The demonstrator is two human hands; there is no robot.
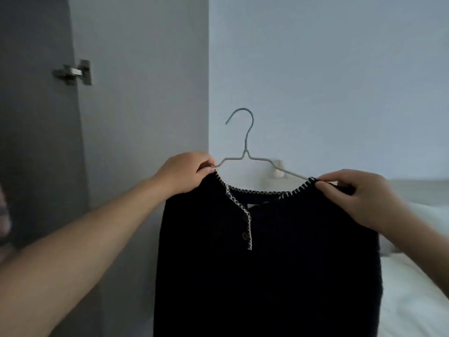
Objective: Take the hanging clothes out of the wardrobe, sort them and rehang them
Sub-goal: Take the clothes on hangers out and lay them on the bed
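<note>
Head cam: my left hand (183,172) pinches the left shoulder of a black cardigan (264,251) w/ white stitched trim, right hand (354,195) pinches the right shoulder. It hangs on a grey wire hanger (245,152), held up in front of the wall, bed (418,276) at right, wardrobe door hinge (73,72) upper left.

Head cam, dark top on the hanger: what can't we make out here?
- Wardrobe rail and inside: outside the head view; only the door and its hinge show.
- Dark top: hem cut off by the bottom edge.
- Hanger: shoulder ends hidden by the top, the left hand and the right hand.
- Small pale object behind the hanger: too blurred to identify.
- Pinkish shape: cut off by the left edge.
</note>
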